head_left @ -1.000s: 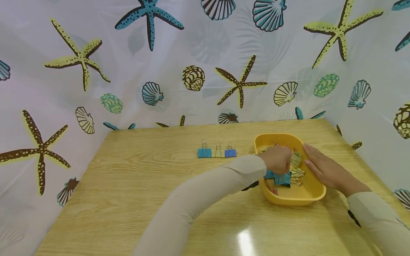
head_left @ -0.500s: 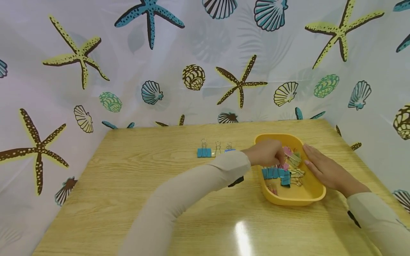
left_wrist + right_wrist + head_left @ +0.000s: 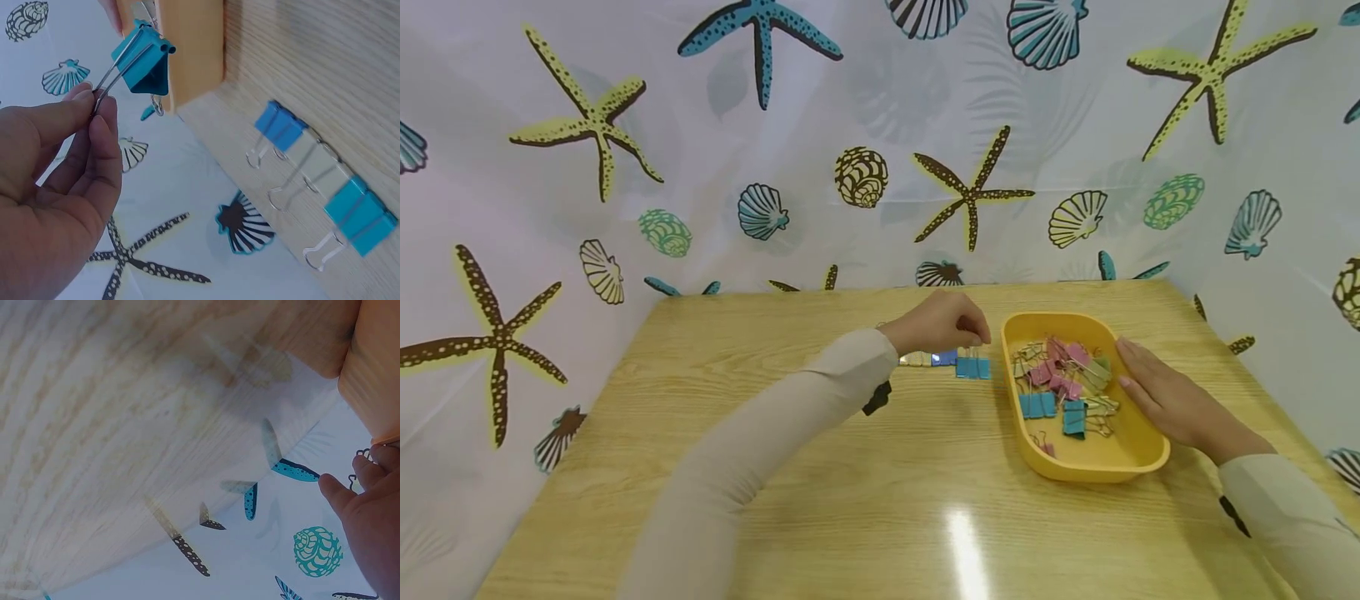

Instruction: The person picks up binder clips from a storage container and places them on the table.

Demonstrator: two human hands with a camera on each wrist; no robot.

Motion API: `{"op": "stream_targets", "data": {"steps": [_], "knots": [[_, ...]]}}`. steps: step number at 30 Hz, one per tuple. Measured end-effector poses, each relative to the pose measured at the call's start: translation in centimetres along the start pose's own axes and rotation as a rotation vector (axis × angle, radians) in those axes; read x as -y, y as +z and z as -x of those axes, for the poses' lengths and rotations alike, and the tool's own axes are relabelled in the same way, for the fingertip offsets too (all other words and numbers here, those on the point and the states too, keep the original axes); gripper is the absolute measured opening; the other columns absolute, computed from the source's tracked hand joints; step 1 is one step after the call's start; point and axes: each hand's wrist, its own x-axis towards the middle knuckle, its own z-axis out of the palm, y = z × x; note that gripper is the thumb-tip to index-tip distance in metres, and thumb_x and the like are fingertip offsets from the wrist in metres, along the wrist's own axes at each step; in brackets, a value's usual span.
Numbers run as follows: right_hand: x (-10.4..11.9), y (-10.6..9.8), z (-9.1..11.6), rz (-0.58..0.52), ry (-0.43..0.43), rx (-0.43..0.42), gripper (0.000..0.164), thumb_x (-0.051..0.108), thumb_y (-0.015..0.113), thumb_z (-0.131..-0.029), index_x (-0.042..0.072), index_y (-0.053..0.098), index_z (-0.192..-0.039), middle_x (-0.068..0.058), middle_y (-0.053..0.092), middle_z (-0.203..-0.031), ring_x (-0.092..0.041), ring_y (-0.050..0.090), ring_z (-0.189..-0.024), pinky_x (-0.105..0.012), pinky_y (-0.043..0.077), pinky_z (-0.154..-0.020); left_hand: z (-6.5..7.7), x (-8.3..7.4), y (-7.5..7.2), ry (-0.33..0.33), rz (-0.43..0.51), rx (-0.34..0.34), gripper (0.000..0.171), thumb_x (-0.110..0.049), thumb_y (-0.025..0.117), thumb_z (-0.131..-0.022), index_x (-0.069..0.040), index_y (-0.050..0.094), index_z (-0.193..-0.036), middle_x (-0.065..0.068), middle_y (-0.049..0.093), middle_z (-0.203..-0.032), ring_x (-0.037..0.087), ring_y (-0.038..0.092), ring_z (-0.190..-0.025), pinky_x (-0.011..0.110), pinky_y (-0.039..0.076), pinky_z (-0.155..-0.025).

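My left hand (image 3: 942, 323) pinches a teal binder clip (image 3: 142, 59) by its wire handle between thumb and fingers, just left of the yellow bin (image 3: 1093, 477). In the left wrist view a row on the table holds a blue binder clip (image 3: 279, 125), a pale gold binder clip (image 3: 320, 164) and another teal binder clip (image 3: 359, 214). My right hand (image 3: 1165, 398) rests with extended fingers against the bin's right wall. Inside the bin lie pink binder clips (image 3: 1060, 367), teal binder clips (image 3: 1037, 405) and gold binder clips (image 3: 1100, 408).
The wooden table (image 3: 850, 500) runs back to a white curtain (image 3: 790, 167) printed with starfish and shells. The curtain also bounds the left and right sides. The row of clips stands near the table's back, left of the bin.
My left hand has come up out of the bin with a teal binder clip and moved left toward the row. My right hand has stayed on the bin wall.
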Motion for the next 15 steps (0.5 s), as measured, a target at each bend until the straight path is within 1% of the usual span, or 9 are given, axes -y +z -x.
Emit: {"op": "stream_targets", "data": {"steps": [3,7,11,15], "knots": [[0.0,0.0,0.1,0.002,0.001,-0.002,0.06,0.026,0.034,-0.106,0.003,0.005,-0.153,-0.025,0.009,-0.157,-0.044,0.011,-0.143,-0.05,0.004,-0.116,1.4,2.0,-0.9,-0.054,0.009,-0.028,0.011,-0.008,0.064,-0.092,-0.009,0.074,-0.095,0.002,0.071,-0.093,0.01,0.064,-0.08,0.021,0.05,-0.074],[0.0,0.0,0.1,0.0,-0.004,-0.005,0.06,0.025,0.034,-0.106,0.002,0.005,-0.153,-0.025,0.009,-0.157,-0.044,0.011,-0.143,-0.049,0.004,-0.116,3.5,4.6,-1.9,-0.139,0.019,-0.042,0.009,-0.01,0.065,-0.092,-0.01,0.074,-0.096,0.004,0.071,-0.094,0.01,0.064,-0.081,0.023,0.051,-0.076],[0.1,0.1,0.1,-0.004,-0.002,0.001,0.06,0.025,0.033,-0.106,0.001,0.005,-0.153,-0.025,0.008,-0.157,-0.045,0.01,-0.143,-0.048,0.002,-0.117,5.6,7.1,-2.7,-0.194,0.019,-0.068,0.01,-0.009,0.065,-0.092,-0.008,0.074,-0.096,0.006,0.072,-0.095,0.015,0.066,-0.083,0.028,0.053,-0.078],[0.2,0.0,0.0,-0.003,0.002,0.007,0.06,0.026,0.033,-0.106,0.002,0.005,-0.153,-0.025,0.008,-0.157,-0.044,0.009,-0.143,-0.05,0.003,-0.116,7.5,9.4,-3.0,-0.242,-0.012,-0.109,0.011,-0.008,0.064,-0.092,-0.005,0.074,-0.094,0.007,0.072,-0.095,0.02,0.066,-0.084,0.033,0.053,-0.079]]}}
